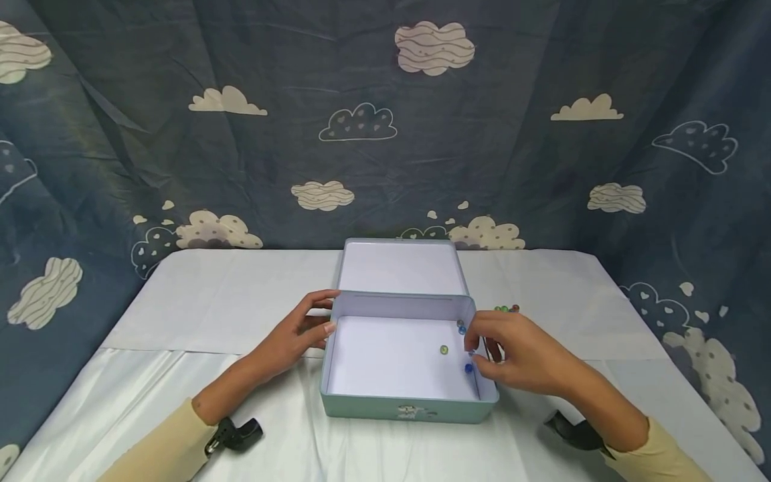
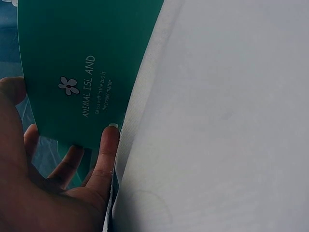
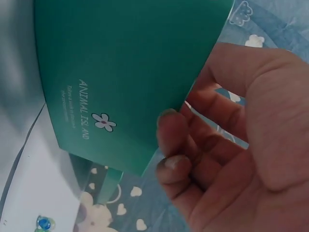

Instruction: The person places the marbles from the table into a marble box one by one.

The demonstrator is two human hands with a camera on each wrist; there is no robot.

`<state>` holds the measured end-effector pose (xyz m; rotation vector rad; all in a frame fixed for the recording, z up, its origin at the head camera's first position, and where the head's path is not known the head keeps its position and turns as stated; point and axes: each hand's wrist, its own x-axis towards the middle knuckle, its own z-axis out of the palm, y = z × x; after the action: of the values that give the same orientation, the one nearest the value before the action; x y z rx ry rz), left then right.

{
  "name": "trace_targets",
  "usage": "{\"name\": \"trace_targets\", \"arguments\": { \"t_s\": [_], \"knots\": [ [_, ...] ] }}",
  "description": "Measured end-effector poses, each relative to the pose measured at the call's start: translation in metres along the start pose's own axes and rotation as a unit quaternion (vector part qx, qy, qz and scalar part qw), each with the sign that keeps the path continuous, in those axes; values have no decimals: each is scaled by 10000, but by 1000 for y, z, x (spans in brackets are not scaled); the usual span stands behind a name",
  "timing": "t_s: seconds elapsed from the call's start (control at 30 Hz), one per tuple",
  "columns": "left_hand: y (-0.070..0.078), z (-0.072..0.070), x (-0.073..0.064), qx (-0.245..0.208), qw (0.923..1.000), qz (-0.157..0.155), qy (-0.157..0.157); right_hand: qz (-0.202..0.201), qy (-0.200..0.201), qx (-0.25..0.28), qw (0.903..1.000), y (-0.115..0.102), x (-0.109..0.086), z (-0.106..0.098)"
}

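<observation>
A shallow tin box (image 1: pixel 409 407), green outside and pale inside, stands with its hinged lid (image 1: pixel 402 266) laid open at the back. My left hand (image 1: pixel 298 331) touches the box's left side, fingers spread and loosely bent. In the left wrist view, fingertips lie against the printed green wall (image 2: pixel 77 38). My right hand (image 1: pixel 521 348) reaches over the right wall, thumb and forefinger inside. A small bluish marble shows by those fingertips; whether they pinch it is unclear. In the right wrist view the wall hides the fingertips. A yellow-green marble (image 1: pixel 444 349) and a blue marble (image 1: pixel 468 368) lie inside.
Other marbles (image 1: pixel 462 329) lie near the box's back right corner. Several marbles (image 1: pixel 506 308) rest on the white cloth (image 1: pixel 253 415) behind my right hand. A dark curtain with cloud prints (image 1: pixel 500 154) hangs behind the table.
</observation>
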<state>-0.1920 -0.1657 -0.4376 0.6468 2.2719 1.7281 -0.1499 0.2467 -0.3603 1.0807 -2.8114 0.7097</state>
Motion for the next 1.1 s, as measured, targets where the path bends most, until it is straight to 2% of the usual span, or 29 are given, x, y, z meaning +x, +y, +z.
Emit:
{"name": "trace_targets", "arguments": {
  "t_s": [0.3, 0.6, 0.7, 0.83, 1.0, 1.1],
  "knots": [
    [-1, 0, 0, 46, 9999, 100, -26, 263, -282, -167, 9991, -6, 0, 2],
    [-3, 0, 1, 80, 9998, 161, -11, 234, -224, -314, 9990, -6, -1, 1],
    [-3, 0, 1, 90, 9998, 181, 1, 160, 40, -397, 9991, -5, -1, -2],
    [-3, 0, 1, 95, 9998, 200, 14, 147, 620, -360, 9973, 3, -1, -10],
    [-4, 0, 1, 78, 9997, 214, -17, 255, 1270, -386, 9908, 23, -3, -17],
    [-4, 0, 1, 90, 9997, 223, -18, 403, 1493, -531, 9865, 38, -4, -19]
  ]
}}
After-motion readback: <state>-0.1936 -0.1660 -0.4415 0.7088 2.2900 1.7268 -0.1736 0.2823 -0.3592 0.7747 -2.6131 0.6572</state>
